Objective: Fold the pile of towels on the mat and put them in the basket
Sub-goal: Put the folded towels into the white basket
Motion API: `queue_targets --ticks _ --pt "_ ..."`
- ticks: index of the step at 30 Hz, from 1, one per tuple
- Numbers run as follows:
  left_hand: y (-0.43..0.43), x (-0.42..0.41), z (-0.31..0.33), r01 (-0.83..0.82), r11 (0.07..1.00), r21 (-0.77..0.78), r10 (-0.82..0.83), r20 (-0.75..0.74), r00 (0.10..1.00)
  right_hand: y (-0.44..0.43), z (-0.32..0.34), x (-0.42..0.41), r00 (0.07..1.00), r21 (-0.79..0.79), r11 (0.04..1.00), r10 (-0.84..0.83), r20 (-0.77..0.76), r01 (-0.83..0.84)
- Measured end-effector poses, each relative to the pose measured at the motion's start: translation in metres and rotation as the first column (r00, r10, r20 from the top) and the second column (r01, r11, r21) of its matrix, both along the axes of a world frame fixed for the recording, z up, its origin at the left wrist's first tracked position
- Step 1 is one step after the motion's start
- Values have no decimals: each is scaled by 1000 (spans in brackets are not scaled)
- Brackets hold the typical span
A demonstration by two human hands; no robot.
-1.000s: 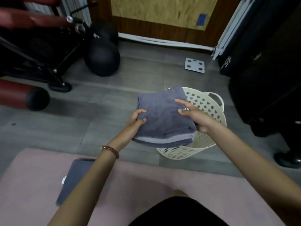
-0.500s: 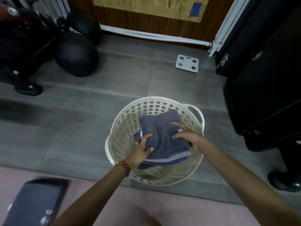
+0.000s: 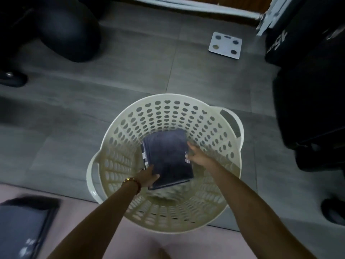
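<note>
A folded grey towel (image 3: 168, 157) lies low inside the cream perforated laundry basket (image 3: 169, 111), which stands on the grey tiled floor. Both my arms reach down into the basket. My left hand (image 3: 148, 177), with a bead bracelet on the wrist, grips the towel's near left corner. My right hand (image 3: 196, 156) holds the towel's right edge, with its fingers partly under the cloth. A second folded grey towel (image 3: 24, 227) lies on the pink mat (image 3: 78, 208) at the bottom left.
A white bathroom scale (image 3: 225, 44) lies on the floor beyond the basket. A black ball (image 3: 71, 30) and gym gear sit at the upper left. Large black equipment (image 3: 309, 101) stands close to the basket's right side, with a dark shoe (image 3: 334, 210) nearby.
The towel went from above the basket rim down into the basket, with both hands still on it. The view has tilted further down over the basket.
</note>
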State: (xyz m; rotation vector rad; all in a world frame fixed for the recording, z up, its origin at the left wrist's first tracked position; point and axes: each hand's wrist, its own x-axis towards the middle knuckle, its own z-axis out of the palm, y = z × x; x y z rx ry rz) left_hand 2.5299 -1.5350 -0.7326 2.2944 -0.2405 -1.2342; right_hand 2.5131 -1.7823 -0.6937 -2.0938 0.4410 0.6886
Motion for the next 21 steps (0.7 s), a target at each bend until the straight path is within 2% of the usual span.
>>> queue_targets --ticks 2,3,7,11,15,21 --pt "1 0 -11 34 999 28 -33 -31 999 3 -6 0 998 -86 995 58 -8 -59" --pt "-3 -3 2 18 1000 -7 -18 -12 1000 4 -7 -1 998 -74 996 57 8 -57" --pt "-4 2 41 -48 992 -118 65 149 987 16 7 -5 995 100 995 -37 97 27" --pt "28 8 98 -150 907 -393 231 168 958 48 56 4 970 264 959 -157 188 104" --pt "85 4 162 -28 833 -552 237 311 920 101 121 -1 961 348 936 -150 233 61" --pt "201 -10 197 139 791 -596 148 407 901 218 189 -70 931 371 929 -135 339 -1"
